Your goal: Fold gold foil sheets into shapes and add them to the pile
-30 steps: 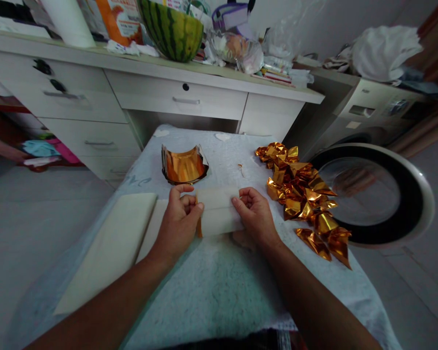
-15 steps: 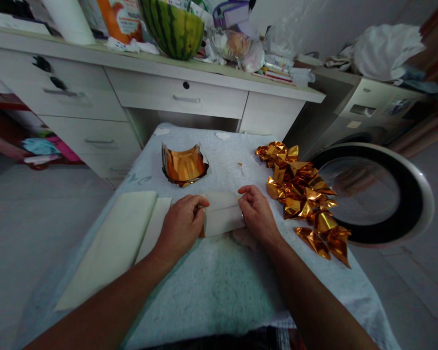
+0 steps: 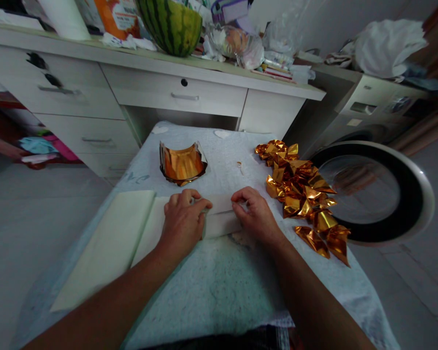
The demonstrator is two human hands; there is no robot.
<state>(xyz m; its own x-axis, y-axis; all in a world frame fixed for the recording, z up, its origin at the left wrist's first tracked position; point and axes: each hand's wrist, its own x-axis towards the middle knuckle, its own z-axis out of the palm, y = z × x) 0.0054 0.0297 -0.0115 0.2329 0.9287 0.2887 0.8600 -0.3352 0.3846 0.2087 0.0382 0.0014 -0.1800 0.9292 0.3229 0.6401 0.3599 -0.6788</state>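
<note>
A whitish sheet of paper (image 3: 221,221) with a crease across it lies on the cloth-covered table between my two hands. My left hand (image 3: 184,214) is closed on its left side, thumb and fingers pinching near the top. On the right, my right hand (image 3: 253,211) pinches the paper around the crease line. Left of my left hand rests a stack of pale paper (image 3: 105,243), with a narrower white strip (image 3: 149,233) beside it. Beyond my hands stands a curved stack of gold foil sheets (image 3: 183,165).
Folded gold foil pieces (image 3: 302,189) are heaped along the table's right side. Behind the table is a white desk (image 3: 211,97) bearing a cut watermelon (image 3: 171,26) and plastic bags. An open washing machine door (image 3: 372,192) stands close at the right.
The paper's upper part now lies flatter, with the crease more visible. My right hand has shifted slightly left along it, and my left hand has shifted a little upward.
</note>
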